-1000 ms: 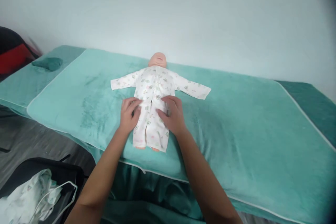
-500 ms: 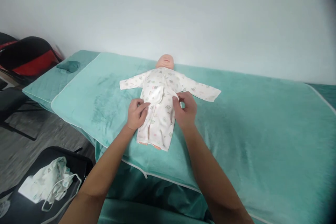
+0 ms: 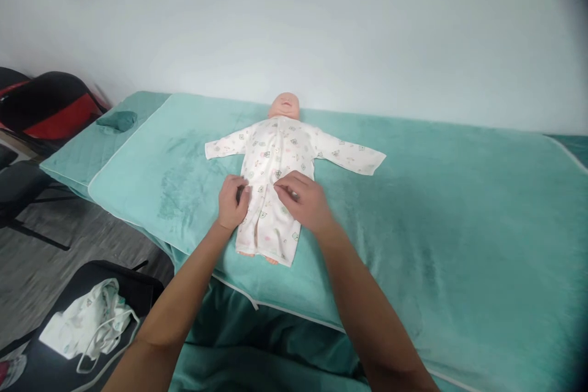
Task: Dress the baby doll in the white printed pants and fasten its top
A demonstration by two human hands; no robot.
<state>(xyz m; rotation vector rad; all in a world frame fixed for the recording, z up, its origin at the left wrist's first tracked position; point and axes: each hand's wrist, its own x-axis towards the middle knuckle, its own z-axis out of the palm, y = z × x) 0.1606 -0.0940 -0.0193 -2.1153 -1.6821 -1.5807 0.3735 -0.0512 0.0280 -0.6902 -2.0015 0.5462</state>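
Observation:
A baby doll (image 3: 285, 105) lies on its back, head toward the wall, dressed in a white baby gown (image 3: 271, 150) with small printed figures. Its sleeves spread out to both sides, and the feet peek out below the hem. My left hand (image 3: 232, 202) is closed, thumb and fingers pinching the gown's side edge at waist height. Over the front middle, my right hand (image 3: 305, 201) is closed in a pinch on the gown's fabric; the fingertips partly hide what they grip.
A green velvety cover (image 3: 436, 226) with white piping lies over the long bed against the wall. At lower left, a black chair (image 3: 124, 282) bears a crumpled white printed cloth (image 3: 94, 321) with a cord. Black and red chairs (image 3: 59, 113) stand at far left.
The turned-back flap at the gown's waist now lies flat. My right hand has moved left from the gown's side to its front middle. The left hand stays at the side edge.

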